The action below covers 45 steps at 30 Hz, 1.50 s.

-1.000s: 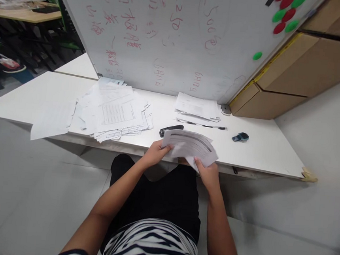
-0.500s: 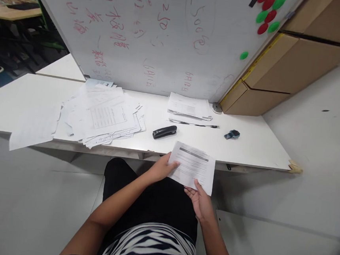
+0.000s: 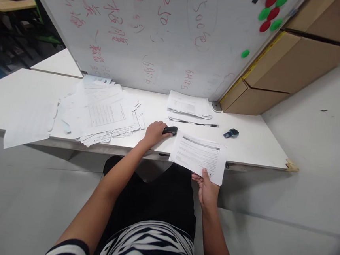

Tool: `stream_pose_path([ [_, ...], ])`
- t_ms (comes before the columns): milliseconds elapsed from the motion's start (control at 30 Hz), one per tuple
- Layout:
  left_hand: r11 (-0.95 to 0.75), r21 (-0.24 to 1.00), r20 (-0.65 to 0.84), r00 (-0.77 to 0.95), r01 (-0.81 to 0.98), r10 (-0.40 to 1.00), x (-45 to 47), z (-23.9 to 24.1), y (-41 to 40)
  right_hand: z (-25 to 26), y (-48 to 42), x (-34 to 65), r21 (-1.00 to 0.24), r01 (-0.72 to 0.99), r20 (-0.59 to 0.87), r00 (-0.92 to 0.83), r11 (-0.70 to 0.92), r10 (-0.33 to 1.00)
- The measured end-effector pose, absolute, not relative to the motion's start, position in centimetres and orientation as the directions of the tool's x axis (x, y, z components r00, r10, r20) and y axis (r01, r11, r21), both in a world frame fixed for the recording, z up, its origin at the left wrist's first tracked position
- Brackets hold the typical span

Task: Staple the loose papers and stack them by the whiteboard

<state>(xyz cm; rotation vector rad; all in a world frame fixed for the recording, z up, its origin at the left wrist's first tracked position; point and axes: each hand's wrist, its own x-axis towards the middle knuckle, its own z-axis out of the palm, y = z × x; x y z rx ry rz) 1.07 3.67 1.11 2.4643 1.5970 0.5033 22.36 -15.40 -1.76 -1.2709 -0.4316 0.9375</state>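
Observation:
My right hand (image 3: 206, 188) grips the near edge of a small stack of printed sheets (image 3: 199, 156), held flat over the front edge of the white table (image 3: 254, 145). My left hand (image 3: 154, 132) lies on the table with its fingers curled over a black stapler (image 3: 170, 130), whose right end shows past the fingers. The stapler sits just left of the held sheets.
A messy pile of papers (image 3: 100, 111) covers the table's left part, with one sheet (image 3: 29, 125) overhanging the front edge. A neater paper stack (image 3: 188, 105) and a pen (image 3: 194, 123) lie by the whiteboard (image 3: 154, 31). A small blue object (image 3: 231, 133) sits right. Cardboard boxes (image 3: 288, 70) stand behind.
My left hand let go of the sheets and reached forward onto the stapler. My right hand now holds the sheets alone, raised a little toward the table.

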Motion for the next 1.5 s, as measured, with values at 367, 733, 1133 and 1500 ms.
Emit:
stream_pose_path([
  [367,-0.499,0.404,0.202,0.457,0.767,0.866,0.0,0.4,3.4,-1.8,-14.6,22.7,-0.963,-0.270,-0.184,0.590,-0.023,0.786],
  [733,-0.521,0.432,0.212,0.478,0.736,0.852,-0.2,0.5,3.2,-2.5,-15.3,21.5,-0.949,-0.302,-0.251,0.536,-0.094,0.806],
  [1133,-0.547,0.383,0.108,0.552,0.744,0.827,-0.1,2.9,3.3,-3.7,-15.2,22.5,-0.950,-0.296,-0.245,0.515,-0.097,0.821],
  [1500,-0.419,0.349,0.068,0.423,0.839,0.904,5.4,3.8,6.6,-4.1,-15.0,22.6,-0.962,-0.247,-0.242,0.555,-0.120,0.796],
])
